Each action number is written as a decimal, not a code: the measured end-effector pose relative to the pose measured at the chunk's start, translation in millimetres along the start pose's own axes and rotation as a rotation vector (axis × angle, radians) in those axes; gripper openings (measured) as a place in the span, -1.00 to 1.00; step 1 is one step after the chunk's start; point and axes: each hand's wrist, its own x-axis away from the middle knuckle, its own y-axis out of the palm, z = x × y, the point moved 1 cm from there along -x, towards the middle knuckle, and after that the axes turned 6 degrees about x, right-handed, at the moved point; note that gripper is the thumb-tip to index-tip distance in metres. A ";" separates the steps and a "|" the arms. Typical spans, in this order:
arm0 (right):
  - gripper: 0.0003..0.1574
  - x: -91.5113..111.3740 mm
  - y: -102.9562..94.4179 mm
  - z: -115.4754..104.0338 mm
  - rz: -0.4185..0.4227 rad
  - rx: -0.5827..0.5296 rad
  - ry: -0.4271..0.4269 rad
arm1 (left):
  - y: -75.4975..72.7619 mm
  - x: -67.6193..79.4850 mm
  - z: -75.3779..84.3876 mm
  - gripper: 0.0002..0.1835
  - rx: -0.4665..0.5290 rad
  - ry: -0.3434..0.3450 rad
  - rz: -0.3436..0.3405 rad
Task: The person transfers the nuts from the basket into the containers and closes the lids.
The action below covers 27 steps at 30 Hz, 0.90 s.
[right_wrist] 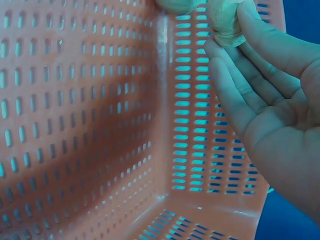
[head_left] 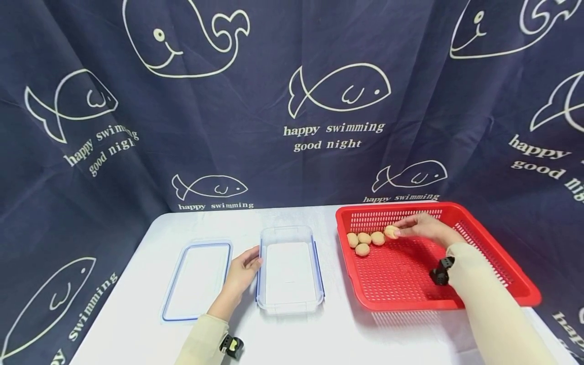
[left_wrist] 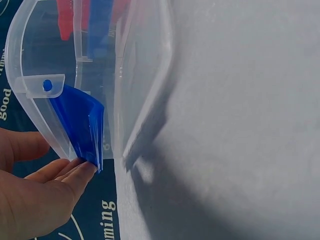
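Note:
On the left, my left hand [head_left: 243,272] holds the side of a clear plastic food container [head_left: 259,299]. The left wrist view has its fingers touching the blue latch [left_wrist: 82,122], the thumb close to the rim. Nothing lies inside the container. Over the back of a red plastic basket [head_left: 410,305], my right hand [head_left: 422,228] pinches a tan, round walnut [head_left: 391,232] between thumb and fingers. The same walnut [right_wrist: 226,22] shows at the top of the right wrist view. Several more walnuts [head_left: 364,238] lie in the basket's back left corner.
A clear lid [head_left: 196,279] with a blue seal lies flat left of the container. The white table [head_left: 333,334] bears everything. Behind it hangs a dark blue curtain [head_left: 264,116] with white fish drawings and lettering.

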 end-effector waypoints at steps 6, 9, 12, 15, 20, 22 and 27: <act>-0.37 4.7 -1.7 -10.9 0.041 0.009 -0.014 | 1.3 0.1 -0.2 -0.58 -0.002 -0.010 0.002; -0.38 5.6 -1.8 -16.5 0.072 0.037 -0.013 | 1.7 0.3 -0.5 -0.58 -0.009 -0.009 0.001; -0.39 5.8 -1.0 -23.7 0.105 0.062 -0.026 | 1.7 0.8 -0.5 -0.58 -0.008 -0.011 0.005; -0.40 6.1 0.8 -32.4 0.141 0.064 -0.043 | 1.5 1.2 -0.5 -0.58 -0.005 -0.008 0.004; -0.42 7.7 5.6 -51.3 0.192 0.005 -0.063 | 1.4 0.7 -2.4 -0.58 0.002 -0.009 0.001; -0.43 9.2 8.2 -60.5 0.210 -0.020 -0.074 | 1.3 0.6 -3.1 -0.58 0.005 -0.007 0.003; -0.44 13.9 14.4 -83.3 0.267 -0.069 -0.104 | 1.3 0.7 -4.4 -0.58 0.012 -0.002 0.004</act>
